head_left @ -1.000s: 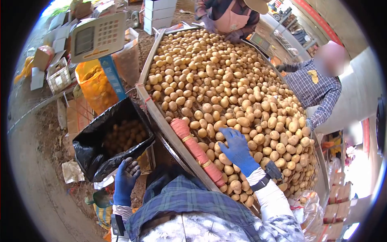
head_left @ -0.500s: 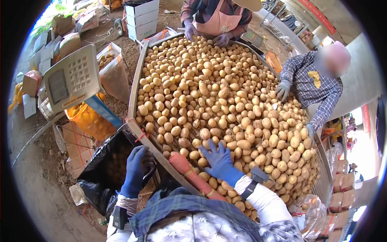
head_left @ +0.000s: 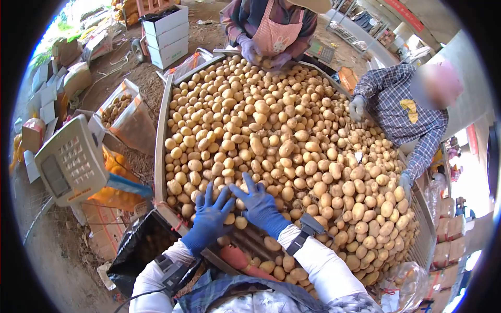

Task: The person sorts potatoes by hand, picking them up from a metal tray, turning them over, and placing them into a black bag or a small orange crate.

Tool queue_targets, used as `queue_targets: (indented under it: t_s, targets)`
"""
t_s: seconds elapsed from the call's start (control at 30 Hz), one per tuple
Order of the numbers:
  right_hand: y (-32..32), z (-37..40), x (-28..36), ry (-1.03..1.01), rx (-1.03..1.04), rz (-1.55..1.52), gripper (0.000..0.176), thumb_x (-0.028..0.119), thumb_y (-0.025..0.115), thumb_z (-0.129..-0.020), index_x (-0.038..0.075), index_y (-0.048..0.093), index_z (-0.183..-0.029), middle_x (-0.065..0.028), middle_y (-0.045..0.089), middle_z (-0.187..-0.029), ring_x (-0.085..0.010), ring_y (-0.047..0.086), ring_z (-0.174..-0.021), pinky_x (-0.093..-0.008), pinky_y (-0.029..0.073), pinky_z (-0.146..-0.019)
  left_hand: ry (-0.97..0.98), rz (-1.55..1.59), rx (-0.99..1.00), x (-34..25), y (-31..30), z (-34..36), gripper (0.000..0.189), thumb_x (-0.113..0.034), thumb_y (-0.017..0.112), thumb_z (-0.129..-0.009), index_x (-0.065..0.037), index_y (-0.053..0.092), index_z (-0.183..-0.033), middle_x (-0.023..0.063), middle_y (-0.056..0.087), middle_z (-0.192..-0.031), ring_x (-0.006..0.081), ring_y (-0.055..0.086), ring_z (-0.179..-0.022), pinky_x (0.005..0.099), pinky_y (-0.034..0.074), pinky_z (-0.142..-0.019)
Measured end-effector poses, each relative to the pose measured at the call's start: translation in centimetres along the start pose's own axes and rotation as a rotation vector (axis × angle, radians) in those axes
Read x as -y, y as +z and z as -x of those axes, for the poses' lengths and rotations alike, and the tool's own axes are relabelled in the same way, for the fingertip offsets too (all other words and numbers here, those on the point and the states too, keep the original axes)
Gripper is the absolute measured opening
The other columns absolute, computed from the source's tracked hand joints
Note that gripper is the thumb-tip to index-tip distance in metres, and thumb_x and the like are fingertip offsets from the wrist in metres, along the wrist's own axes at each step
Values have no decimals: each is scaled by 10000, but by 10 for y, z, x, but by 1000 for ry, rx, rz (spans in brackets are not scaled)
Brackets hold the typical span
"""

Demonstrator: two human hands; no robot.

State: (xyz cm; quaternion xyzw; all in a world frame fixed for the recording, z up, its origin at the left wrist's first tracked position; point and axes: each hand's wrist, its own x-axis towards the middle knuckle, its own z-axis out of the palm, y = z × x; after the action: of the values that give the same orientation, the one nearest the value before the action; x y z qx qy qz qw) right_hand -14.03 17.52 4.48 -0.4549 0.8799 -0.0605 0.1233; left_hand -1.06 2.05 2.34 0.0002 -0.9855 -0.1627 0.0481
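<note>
A large heap of potatoes [head_left: 286, 148] covers a metal-edged sorting table [head_left: 160, 135]. My left hand [head_left: 209, 219], in a blue work glove, reaches over the near-left rim with fingers spread, touching potatoes at the heap's near edge. Close beside it, my right hand [head_left: 259, 209], also blue-gloved, lies palm down with fingers apart against the potatoes. Neither hand grips anything. Bare slatted table surface shows just below the right hand. A red padded roll [head_left: 235, 256] lies along the near rim, partly hidden by my left wrist.
A black bag [head_left: 121, 262] hangs open at the left of the near rim. Beyond it stand a scale display [head_left: 70, 161] and an orange net sack [head_left: 117, 169]. One co-worker [head_left: 276, 28] works at the far side, another [head_left: 396, 99] at the right. A clear plastic bag [head_left: 409, 284] lies near right.
My left hand has moved from above the black bag onto the potatoes, its fingers opening. My right hand has shifted left beside it. The view has turned slightly.
</note>
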Motion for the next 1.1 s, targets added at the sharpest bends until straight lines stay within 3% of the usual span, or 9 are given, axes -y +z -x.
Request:
queue_targets:
  t_s: [0.17, 0.33, 0.47, 0.73, 0.8, 0.83, 0.87, 0.93, 1.1]
  targets:
    - [-2, -37, -10, 79, -76, -123, 818, 175, 801, -747, 312, 433, -1465, -149, 352, -1505, -425, 532, -1223, -482, 559, -916, 60, 34, -157, 26, -5, -48, 743, -331, 854, -530, -224, 645, -1235, 69, 553, -1323, 442, 438, -1271, 583, 367, -1053]
    - [-12, -96, -28, 131, -12, -421, 733, 80, 733, -767, 249, 464, -1428, -150, 452, -1397, -423, 593, -1132, -488, 535, -938, -110, 162, -244, 51, -10, -100, 643, -339, 852, -633, -209, 649, -1229, 62, 606, -1202, 342, 623, -984, 463, 517, -841]
    - [-23, -124, -52, -142, -287, -689, 641, 90, 669, -851, 161, 452, -1450, -163, 462, -1410, -397, 517, -1267, -442, 484, -1029, -309, 214, -221, 58, -9, -145, 587, -301, 824, -717, -202, 620, -1258, 83, 600, -1182, 356, 637, -1001, 468, 545, -813]
    - [-65, -173, -135, 139, -477, -139, 294, 254, 621, -947, 178, 602, -1230, -158, 671, -1034, -365, 682, -913, -476, 566, -761, -224, 345, -640, 49, -10, -120, 524, -205, 799, -787, -83, 593, -1253, 122, 614, -1246, 318, 632, -1059, 427, 539, -860]
    - [-63, -198, -145, 207, -307, 26, 295, 283, 634, -939, 181, 604, -1214, -160, 674, -1018, -360, 681, -930, -481, 563, -767, -211, 783, -501, 37, 2, -98, 485, -140, 771, -833, -71, 582, -1275, 97, 665, -1125, 264, 647, -1018, 397, 543, -836]
    - [-50, -209, -155, 139, -294, 42, 303, 298, 643, -932, 182, 604, -1209, -164, 671, -1037, -362, 677, -955, -480, 559, -783, -468, 1368, -286, 23, 8, -88, 380, -179, 685, -934, -39, 578, -1271, 88, 690, -1058, 222, 657, -998, 365, 548, -842]
    - [-48, -214, -152, 130, -284, 40, 303, 298, 643, -932, 182, 604, -1209, -164, 671, -1037, -362, 677, -955, -480, 559, -783, -481, 1370, -291, 23, 10, -87, 380, -179, 685, -934, -39, 578, -1271, 88, 690, -1058, 222, 657, -998, 365, 548, -842]
    - [-48, -220, -148, 157, -243, 84, 313, 308, 648, -924, 180, 602, -1205, -179, 664, -1065, -373, 672, -985, -479, 555, -813, -391, 2239, -27, 26, 13, -88, 338, -233, 552, -1023, -11, 567, -1277, 109, 683, -1119, 209, 665, -1003, 342, 550, -861]
    - [-72, -177, -138, 103, -313, -352, 307, 315, 634, -923, 105, 598, -1144, -191, 666, -1061, -394, 667, -960, -480, 535, -834, -432, 2410, 25, 27, 12, -95, 627, -489, 409, -1059, -11, 397, -1465, 215, 513, -1429, 319, 571, -1262, 432, 514, -1011]
